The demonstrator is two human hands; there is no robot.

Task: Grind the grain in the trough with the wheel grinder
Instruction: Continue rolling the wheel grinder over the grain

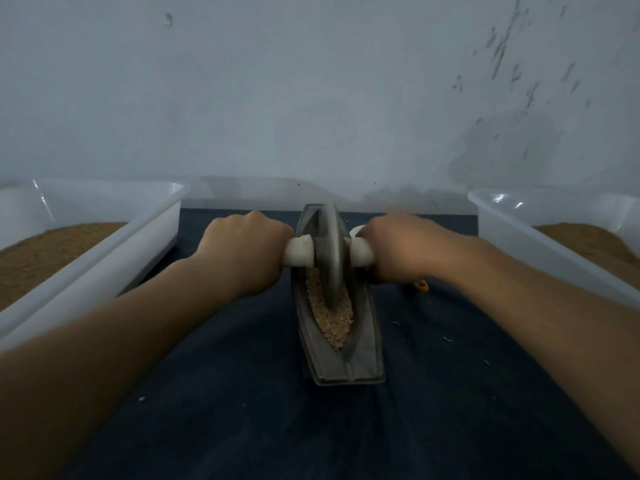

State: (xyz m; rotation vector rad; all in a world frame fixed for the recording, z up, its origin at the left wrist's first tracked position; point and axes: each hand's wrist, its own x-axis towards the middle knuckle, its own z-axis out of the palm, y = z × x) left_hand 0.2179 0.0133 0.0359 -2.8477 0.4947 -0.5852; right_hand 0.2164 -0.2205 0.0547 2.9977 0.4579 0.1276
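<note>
Firmly, left hand (242, 249) and right hand (401, 249) grip white cylindrical handle (298, 255) of wheel grinder (330, 251).

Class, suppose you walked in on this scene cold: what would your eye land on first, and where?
Dead centre, a grey wheel stands on edge in a boat-shaped trough of pale crushed grain, on a dark cloth. The left hand and right hand grip its white handle on either side. A left tub and right tub, both white, hold brown material.

Dim, bluish, soft; wide-angle edge distortion.
</note>
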